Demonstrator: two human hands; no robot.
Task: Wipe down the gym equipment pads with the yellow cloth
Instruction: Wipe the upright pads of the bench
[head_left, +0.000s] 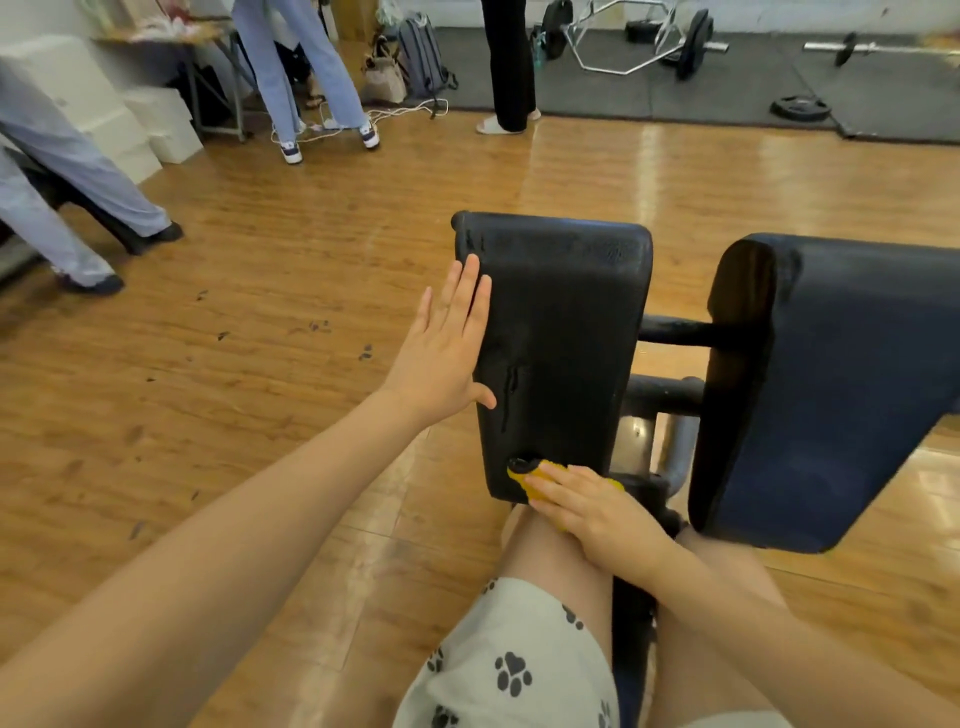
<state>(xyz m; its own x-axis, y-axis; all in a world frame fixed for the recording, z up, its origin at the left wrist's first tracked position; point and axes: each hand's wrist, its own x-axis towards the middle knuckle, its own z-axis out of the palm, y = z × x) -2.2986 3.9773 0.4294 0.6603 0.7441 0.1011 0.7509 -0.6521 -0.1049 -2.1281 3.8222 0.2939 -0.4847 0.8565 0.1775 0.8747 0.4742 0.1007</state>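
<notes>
Yellow cloth (540, 480) pressed flat under my right hand (597, 512) at the left pad's (561, 338) near edge; left hand (441, 353), fingers straight, braces its side. Best: long overlapping strokes away.

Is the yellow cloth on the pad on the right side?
No, the right hand presses the yellow cloth against the lower edge of the left pad, not the right pad.

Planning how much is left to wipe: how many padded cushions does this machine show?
2. The black vinyl pad stands left of centre, yellow cloth at its lower edge; the dark blue pad stands on the right. Others may lie out of frame.
</notes>
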